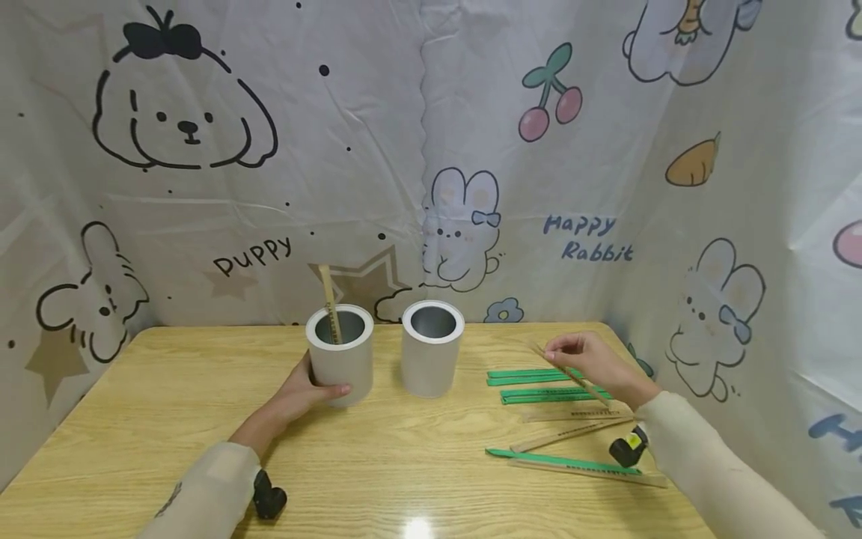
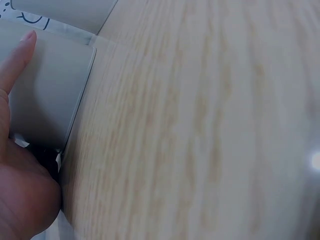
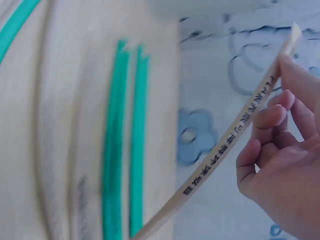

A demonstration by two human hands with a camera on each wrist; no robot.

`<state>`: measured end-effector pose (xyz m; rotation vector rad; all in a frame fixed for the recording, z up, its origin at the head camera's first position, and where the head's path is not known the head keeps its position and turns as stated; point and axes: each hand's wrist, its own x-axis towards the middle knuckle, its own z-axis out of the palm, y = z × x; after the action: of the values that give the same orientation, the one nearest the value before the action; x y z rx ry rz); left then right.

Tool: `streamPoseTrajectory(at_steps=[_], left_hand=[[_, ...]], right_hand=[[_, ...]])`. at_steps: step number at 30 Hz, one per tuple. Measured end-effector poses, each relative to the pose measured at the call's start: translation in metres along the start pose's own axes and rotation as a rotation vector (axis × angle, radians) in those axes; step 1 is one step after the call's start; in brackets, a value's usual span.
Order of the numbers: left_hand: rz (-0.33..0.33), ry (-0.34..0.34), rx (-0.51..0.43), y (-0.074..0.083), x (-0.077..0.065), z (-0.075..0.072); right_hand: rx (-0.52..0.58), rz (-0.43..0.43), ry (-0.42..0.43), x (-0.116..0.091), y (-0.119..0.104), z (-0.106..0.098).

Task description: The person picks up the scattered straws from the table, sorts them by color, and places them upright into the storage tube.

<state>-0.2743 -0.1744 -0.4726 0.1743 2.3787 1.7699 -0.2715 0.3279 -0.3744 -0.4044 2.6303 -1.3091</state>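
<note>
My left hand [image 1: 296, 395] holds the left white cup [image 1: 353, 367], with the thumb across its front and the other fingers hidden behind it. In that cup leans a brown paper-wrapped straw [image 1: 328, 292], its upper part sticking out above the rim. Over the right side of the table, my right hand [image 1: 595, 363] pinches another brown paper-wrapped straw [image 3: 232, 132] near one end between thumb and fingers. Dark printed characters run along its wrapper. The held straw slants down above several green strips [image 1: 539, 376] lying on the table.
A second white cup [image 1: 431, 367] stands upright just right of the first. More brown wrapped straws [image 1: 572, 433] and a long green strip [image 1: 559, 458] lie at the right of the wooden table [image 1: 202, 389]. A printed cloth [image 1: 377, 150] hangs behind the table.
</note>
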Motion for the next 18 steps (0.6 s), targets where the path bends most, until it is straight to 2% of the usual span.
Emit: streamPoseTrajectory(at_steps=[3,6,9,11,13,18], left_hand=[[0.001,0.000,0.005,0.000,0.000,0.000],[-0.001,0.003,0.005,-0.001,0.000,0.000],[-0.008,0.002,-0.002,-0.002,-0.001,0.000],[-0.012,0.001,-0.006,-0.001,-0.001,0.000],[-0.013,0.002,-0.008,-0.001,-0.001,0.001],[-0.012,0.011,-0.005,0.000,-0.001,0.001]], right_hand=[[0.112,-0.006,0.045,0.007,-0.016,0.000],[0.372,-0.069,0.077,0.016,-0.036,0.004],[0.687,-0.175,0.085,0.025,-0.063,0.009],[0.836,-0.243,0.101,0.031,-0.085,0.012],[0.947,-0.295,0.112,0.036,-0.107,0.016],[1.091,-0.352,0.141,0.049,-0.157,0.032]])
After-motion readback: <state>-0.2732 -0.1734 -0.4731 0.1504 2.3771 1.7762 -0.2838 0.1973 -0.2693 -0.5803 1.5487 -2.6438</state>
